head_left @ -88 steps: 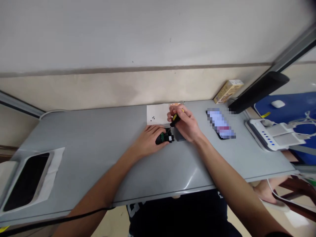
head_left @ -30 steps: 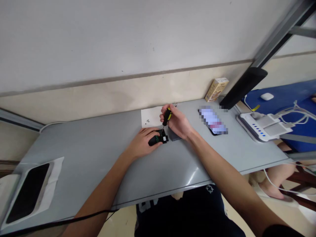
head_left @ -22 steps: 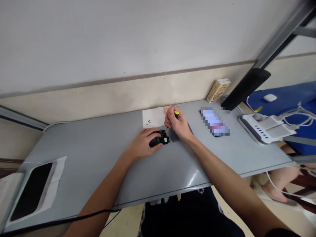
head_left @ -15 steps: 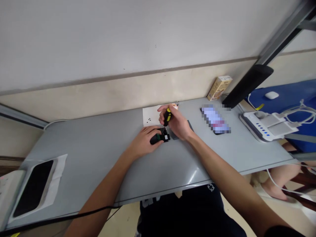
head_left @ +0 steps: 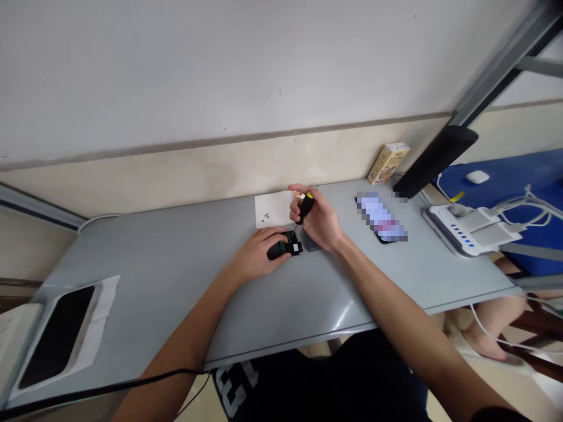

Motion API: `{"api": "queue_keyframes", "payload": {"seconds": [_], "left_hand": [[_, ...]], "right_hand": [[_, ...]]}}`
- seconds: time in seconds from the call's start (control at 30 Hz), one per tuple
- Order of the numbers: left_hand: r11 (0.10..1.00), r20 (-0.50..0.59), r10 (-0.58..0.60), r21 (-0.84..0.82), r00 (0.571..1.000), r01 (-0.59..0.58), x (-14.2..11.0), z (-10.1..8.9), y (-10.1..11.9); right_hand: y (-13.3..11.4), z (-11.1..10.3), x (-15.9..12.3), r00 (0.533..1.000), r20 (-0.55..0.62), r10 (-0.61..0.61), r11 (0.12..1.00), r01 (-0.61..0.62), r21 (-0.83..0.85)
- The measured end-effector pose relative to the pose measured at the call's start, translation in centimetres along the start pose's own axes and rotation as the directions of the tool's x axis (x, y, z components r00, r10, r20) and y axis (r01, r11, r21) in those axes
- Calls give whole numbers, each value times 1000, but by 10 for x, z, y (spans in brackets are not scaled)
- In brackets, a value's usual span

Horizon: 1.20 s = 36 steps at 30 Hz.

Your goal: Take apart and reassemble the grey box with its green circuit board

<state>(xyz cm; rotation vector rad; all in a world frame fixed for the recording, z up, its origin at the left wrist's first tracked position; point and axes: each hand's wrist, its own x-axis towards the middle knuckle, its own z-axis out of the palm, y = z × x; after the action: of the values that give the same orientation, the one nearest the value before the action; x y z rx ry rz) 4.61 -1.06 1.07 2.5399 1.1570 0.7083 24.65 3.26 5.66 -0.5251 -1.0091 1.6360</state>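
Held down on the grey table (head_left: 176, 258) by my left hand (head_left: 259, 251) is a small black device (head_left: 277, 250). Green circuit board shows on it, and a white label sits near its right end. My right hand (head_left: 323, 220) grips a black and yellow screwdriver (head_left: 307, 206), tilted, its shaft reaching down to the device. The exact spot of the tip is too small to make out. A flat dark grey piece (head_left: 313, 245) lies partly hidden beneath my right hand. Behind my hands is a white sheet (head_left: 275, 205) with several tiny dark screws (head_left: 266, 217).
A lit phone (head_left: 382, 218) lies to the right, with a cream box (head_left: 387, 163) behind it. A white power strip (head_left: 460, 231) with plugged-in chargers sits at the right edge. At the left lies a black tablet-like slab (head_left: 59, 337). A black cable (head_left: 145, 376) crosses the front left.
The screwdriver has gone from nearly upright to leaning right, and my right hand has shifted slightly right with it. My left hand stays on the device. The camera view has shifted a little.
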Motion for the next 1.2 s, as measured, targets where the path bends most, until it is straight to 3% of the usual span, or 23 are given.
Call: {"api": "queue_keyframes", "payload": {"seconds": [0.4,0.6,0.8,1.1,1.2], "left_hand": [[999,-1,44,25,999,-44,-1,-1,-2],[1000,-9,31,5,999,-31,-1,0,-2],[999,5,24,-36,1000,-23,0,-2,-2],[999,-19,29,-23,999,-30,-1,0,-4],[999,-16,33,-25,999,-33,-1,0,-4]], "right_hand": [[4,-3,1,992,-99,-75,993,65,-104],[0,-8,7,998,-29,53,998,-53,19],[-2,-13,3,995,-96,-10,999,6,-43],[-3,-2,1,1000,6,2,997,-1,-83],[-4,-2,0,1000,-15,-3,994,1,-112]]}}
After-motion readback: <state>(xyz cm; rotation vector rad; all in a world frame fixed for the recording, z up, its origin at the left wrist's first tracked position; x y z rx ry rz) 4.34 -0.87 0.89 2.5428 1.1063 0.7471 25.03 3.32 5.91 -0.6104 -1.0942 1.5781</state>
